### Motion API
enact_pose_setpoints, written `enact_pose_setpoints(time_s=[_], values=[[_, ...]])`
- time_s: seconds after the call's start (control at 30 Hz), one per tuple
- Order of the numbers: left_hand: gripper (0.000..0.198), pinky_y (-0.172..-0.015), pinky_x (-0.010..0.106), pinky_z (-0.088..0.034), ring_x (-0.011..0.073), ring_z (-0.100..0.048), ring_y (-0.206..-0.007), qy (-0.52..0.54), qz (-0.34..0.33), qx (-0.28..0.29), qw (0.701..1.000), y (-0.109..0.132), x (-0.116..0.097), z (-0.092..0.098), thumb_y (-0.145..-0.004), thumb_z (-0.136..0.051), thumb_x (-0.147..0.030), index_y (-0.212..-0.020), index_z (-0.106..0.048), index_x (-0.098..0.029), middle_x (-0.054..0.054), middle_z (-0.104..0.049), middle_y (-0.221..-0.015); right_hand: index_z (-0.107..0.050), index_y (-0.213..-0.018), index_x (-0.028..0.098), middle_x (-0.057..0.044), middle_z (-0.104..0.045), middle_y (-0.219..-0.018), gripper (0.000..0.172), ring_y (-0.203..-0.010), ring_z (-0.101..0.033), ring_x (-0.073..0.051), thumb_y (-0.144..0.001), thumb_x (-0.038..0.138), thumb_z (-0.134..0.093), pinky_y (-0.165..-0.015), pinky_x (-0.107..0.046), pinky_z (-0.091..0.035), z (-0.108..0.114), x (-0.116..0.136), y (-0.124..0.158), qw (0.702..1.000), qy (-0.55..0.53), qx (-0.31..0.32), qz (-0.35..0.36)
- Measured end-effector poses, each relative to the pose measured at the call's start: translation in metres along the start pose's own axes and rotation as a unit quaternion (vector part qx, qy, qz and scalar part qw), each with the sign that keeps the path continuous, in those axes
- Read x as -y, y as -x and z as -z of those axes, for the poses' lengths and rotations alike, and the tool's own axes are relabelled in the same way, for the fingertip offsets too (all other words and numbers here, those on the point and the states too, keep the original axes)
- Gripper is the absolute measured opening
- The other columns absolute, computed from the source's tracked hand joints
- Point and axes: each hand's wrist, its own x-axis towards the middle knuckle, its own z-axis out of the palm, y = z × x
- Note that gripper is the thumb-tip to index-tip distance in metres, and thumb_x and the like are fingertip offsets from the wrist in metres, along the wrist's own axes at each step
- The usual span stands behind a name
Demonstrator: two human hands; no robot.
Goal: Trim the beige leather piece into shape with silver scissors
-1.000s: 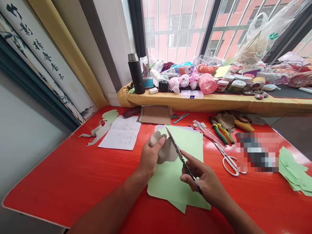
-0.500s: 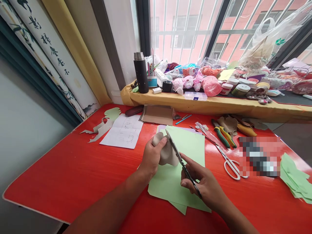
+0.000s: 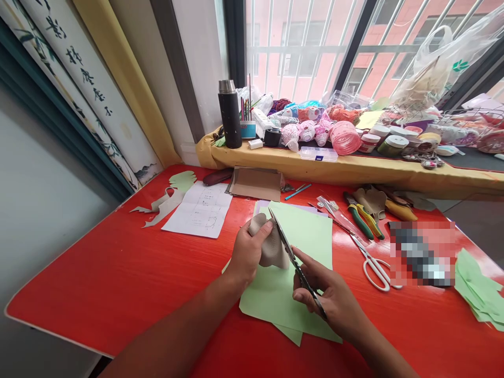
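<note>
Left hand: holding a beige soft piece
Right hand: holding metal scissors
Under hands: green paper on red tabletop
Beyond hands: barred window

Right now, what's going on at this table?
A person is working with both hands over a red table. Their left hand clutches a beige piece of soft material, and their right hand holds long scissors with the blades right beside that piece. Below the hands lies pale green paper. White-handled scissors and green-handled pliers lie off to the right, untouched.
</note>
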Motion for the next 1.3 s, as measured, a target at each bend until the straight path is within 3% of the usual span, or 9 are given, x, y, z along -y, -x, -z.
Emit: enact_pose_setpoints(time_s=[0.4,0.63,0.9,1.13,1.3], values=[[0.041,-0.075,0.028,-0.052,0.0167,-0.067,-0.08,0.017,0.001,0.012,1.0,-0.001,0.003,0.0,-0.075,-0.093,-0.051,-0.094,-0.079,-0.017,0.004,-0.078,-0.089,-0.053,-0.166,0.023,0.004,-0.055,-0.073,0.093,-0.056,-0.04,-0.014,-0.089,0.063,-0.084,-0.051,-0.028,-0.036,0.0,0.004,0.001,1.0,-0.022,0.004,0.001],[0.042,-0.075,0.027,-0.052,0.0175,-0.068,-0.082,0.013,0.005,0.006,1.0,0.0,0.004,0.001,-0.075,-0.093,-0.051,-0.095,-0.078,-0.017,0.004,-0.078,-0.09,-0.054,-0.165,0.021,0.007,-0.045,-0.069,0.09,-0.056,-0.035,-0.013,-0.09,0.061,-0.084,-0.051,-0.028,-0.032,-0.001,-0.001,0.002,1.0,-0.025,-0.003,0.013],[0.041,-0.077,0.028,-0.053,0.0192,-0.069,-0.084,0.009,0.0,0.008,1.0,-0.002,0.006,0.001,-0.076,-0.093,-0.05,-0.096,-0.079,-0.017,0.006,-0.079,-0.092,-0.054,-0.164,0.011,0.007,-0.035,-0.072,0.101,-0.064,-0.03,-0.016,-0.087,0.068,-0.084,-0.057,-0.031,-0.027,-0.003,0.018,0.003,1.0,-0.016,-0.015,-0.02],[0.04,-0.08,0.029,-0.054,0.021,-0.072,-0.088,0.011,-0.002,0.016,1.0,-0.002,0.009,0.001,-0.079,-0.091,-0.048,-0.1,-0.079,-0.016,0.008,-0.081,-0.097,-0.052,-0.166,0.012,0.008,-0.035,-0.068,0.103,-0.059,-0.029,-0.014,-0.087,0.071,-0.082,-0.054,-0.03,-0.026,-0.004,0.018,0.004,0.999,-0.006,-0.012,-0.049],[0.037,-0.079,0.029,-0.053,0.0195,-0.07,-0.085,0.001,-0.008,0.018,1.0,-0.003,0.011,0.002,-0.08,-0.09,-0.048,-0.096,-0.079,-0.016,0.006,-0.079,-0.094,-0.053,-0.165,0.012,0.008,-0.034,-0.069,0.099,-0.062,-0.028,-0.015,-0.088,0.068,-0.082,-0.056,-0.03,-0.025,-0.003,0.017,0.003,0.999,0.011,-0.018,-0.029]])
